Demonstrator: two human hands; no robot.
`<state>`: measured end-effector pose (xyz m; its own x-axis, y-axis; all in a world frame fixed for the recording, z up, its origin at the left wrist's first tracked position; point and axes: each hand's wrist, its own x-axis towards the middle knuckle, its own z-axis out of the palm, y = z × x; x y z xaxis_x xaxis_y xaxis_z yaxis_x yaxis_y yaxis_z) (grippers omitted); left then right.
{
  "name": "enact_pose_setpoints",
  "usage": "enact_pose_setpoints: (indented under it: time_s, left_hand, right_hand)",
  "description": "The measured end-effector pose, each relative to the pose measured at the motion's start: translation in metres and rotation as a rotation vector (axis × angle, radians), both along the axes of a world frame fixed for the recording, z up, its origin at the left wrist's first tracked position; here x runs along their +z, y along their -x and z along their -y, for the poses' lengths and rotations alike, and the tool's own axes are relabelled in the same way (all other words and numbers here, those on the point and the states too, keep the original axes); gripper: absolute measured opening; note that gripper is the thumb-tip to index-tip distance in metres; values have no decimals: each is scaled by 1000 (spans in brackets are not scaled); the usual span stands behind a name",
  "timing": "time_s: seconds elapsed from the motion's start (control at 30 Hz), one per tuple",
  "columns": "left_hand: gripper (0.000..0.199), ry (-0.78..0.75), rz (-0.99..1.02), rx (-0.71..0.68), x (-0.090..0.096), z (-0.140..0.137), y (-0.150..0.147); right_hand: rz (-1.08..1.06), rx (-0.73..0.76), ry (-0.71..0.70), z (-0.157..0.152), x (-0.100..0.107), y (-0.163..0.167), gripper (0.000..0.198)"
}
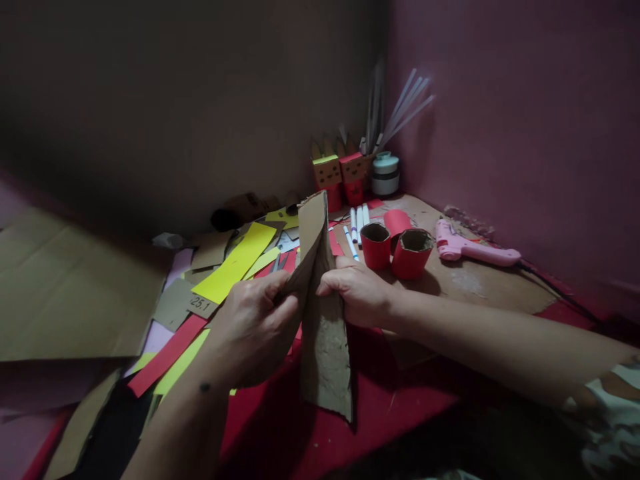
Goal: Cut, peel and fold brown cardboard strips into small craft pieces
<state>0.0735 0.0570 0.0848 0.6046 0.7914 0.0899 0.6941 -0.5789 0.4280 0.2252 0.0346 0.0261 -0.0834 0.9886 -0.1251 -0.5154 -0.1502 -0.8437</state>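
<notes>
Between my hands is a piece of brown cardboard [326, 353], folded or split along its length and held upright above the red table surface. My left hand [263, 320] is closed on its left flap, thumb on the near side. On the other side, my right hand [357, 290] pinches the right part with the thumb in front. The fingers behind the cardboard are hidden. Just beyond my right hand stand red paper-covered tubes [376, 247], two of them upright and open at the top.
A pink glue gun [473, 250] with a cord lies at right. Yellow paper [237, 263], red strips [167, 357] and cardboard scraps cover the left. Markers [357, 227], decorated boxes [327, 177], glue sticks [407, 100] and a lidded jar [385, 175] stand behind. Large cardboard [75, 287] rises at left.
</notes>
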Motion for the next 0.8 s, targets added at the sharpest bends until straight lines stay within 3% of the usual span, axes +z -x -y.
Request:
enact_pose_setpoints:
  time_s: [0.1, 0.2, 0.3, 0.43, 0.53, 0.6, 0.8]
  left_hand:
    - [17, 0, -19, 0, -1, -1, 0]
    - [12, -53, -90, 23, 0, 0, -6]
    - [12, -170, -172, 39, 6, 4, -14]
    - [19, -269, -337, -17, 9, 10, -23]
    - [20, -368, -422, -22, 6, 11, -23]
    - [20, -385, -412, -29, 2, 9, -20]
    - [22, -297, -260, -103, -3, -2, -6]
  right_hand:
    - [-50, 57, -35, 2, 7, 3, 21]
    - [118, 68, -129, 8, 16, 5, 22]
    - [303, 38, -132, 12, 22, 4, 18]
    - [300, 61, -250, 6, 25, 0, 14]
    - [288, -15, -325, -2, 25, -4, 12]
    - [285, -49, -310, -6, 23, -5, 12]
    - [191, 33, -207, -8, 12, -5, 16]
